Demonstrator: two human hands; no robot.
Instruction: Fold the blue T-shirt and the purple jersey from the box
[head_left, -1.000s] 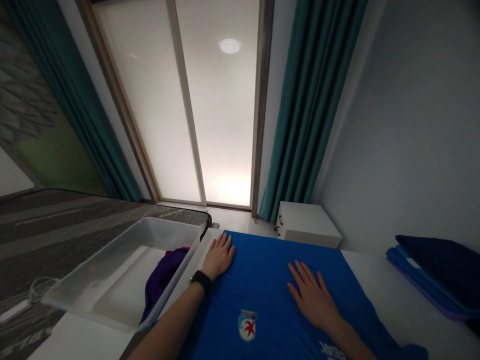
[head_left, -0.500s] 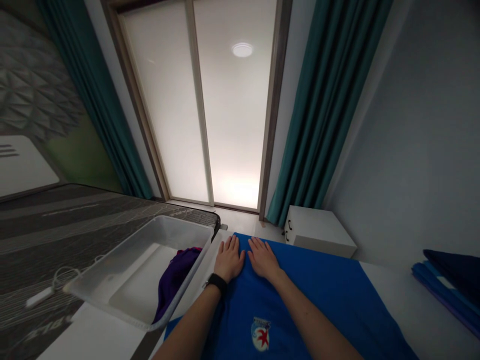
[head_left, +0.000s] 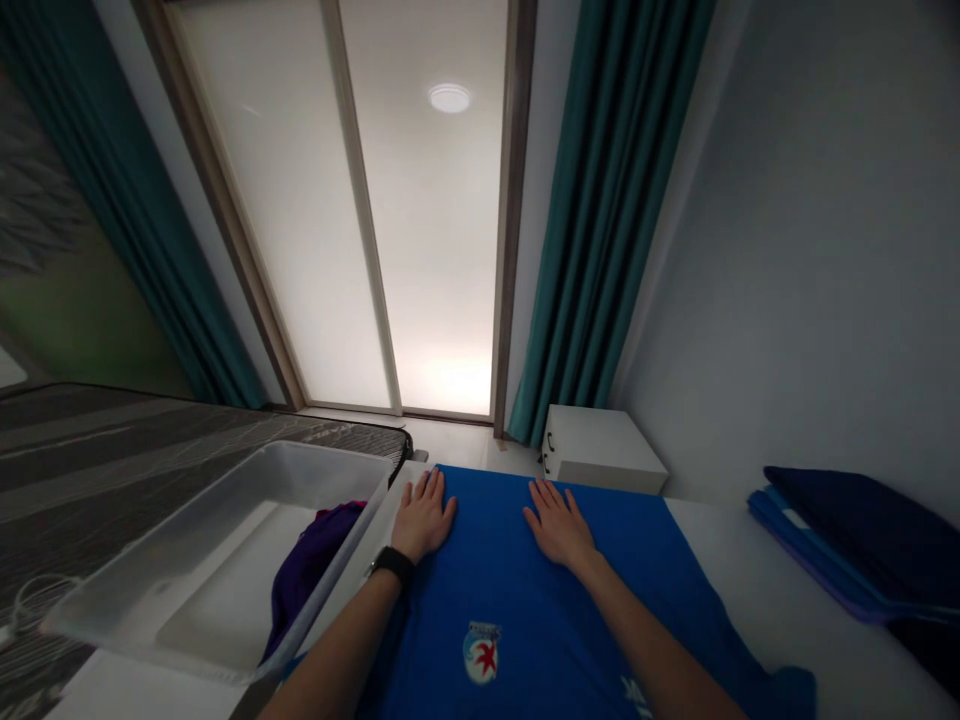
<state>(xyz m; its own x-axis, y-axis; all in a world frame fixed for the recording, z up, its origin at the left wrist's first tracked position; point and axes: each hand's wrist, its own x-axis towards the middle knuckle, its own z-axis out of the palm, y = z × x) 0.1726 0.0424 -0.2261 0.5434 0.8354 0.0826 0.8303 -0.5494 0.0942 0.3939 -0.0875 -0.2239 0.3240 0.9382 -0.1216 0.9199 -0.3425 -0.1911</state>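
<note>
evenly spread, fingers apart, left hand [head_left: 424,518] and right hand [head_left: 560,526] press palm-down on the blue shirt [head_left: 517,600], left hand just beside the translucent plastic tub [head_left: 330,462], right hand farther from it.

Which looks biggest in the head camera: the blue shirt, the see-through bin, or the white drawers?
1. Blue shirt
2. See-through plastic bin
3. White drawers

The shirt and bin look close, and both sit near the camera, so that order is unsure.

White surface [head_left: 795,600] carries: flat blue T-shirt [head_left: 487,540] with star logo mid-surface, clear plastic bin [head_left: 187,530] at left edge, folded navy-and-blue cloth stack [head_left: 847,530] at right.
</note>
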